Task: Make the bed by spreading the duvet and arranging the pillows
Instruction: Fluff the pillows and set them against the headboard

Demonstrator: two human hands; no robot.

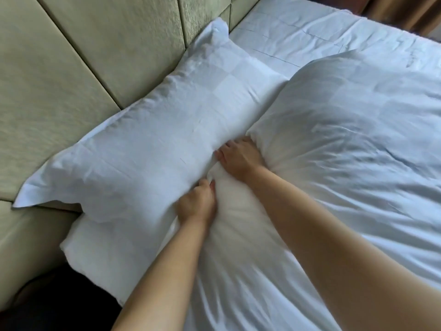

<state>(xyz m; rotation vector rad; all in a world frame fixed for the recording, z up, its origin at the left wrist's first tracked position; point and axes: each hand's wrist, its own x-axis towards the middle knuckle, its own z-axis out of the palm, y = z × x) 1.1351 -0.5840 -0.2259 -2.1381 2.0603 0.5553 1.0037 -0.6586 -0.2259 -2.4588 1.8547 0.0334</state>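
A white checked pillow (155, 142) lies along the headboard at the head of the bed. The white duvet (346, 144) covers the bed to its right, its top edge bunched up beside the pillow. My left hand (196, 203) grips a fold of white fabric at the pillow's lower edge, fingers curled into it. My right hand (238, 156) lies just above, its fingers tucked into the seam between pillow and duvet, gripping cloth there. Both forearms reach in from the bottom of the view.
A padded green-beige headboard (83, 56) fills the left and top. White sheet (298, 27) shows bare at the far end of the bed. A brown curtain (405, 13) hangs at the top right. Dark floor (47, 306) lies at the lower left beside the mattress.
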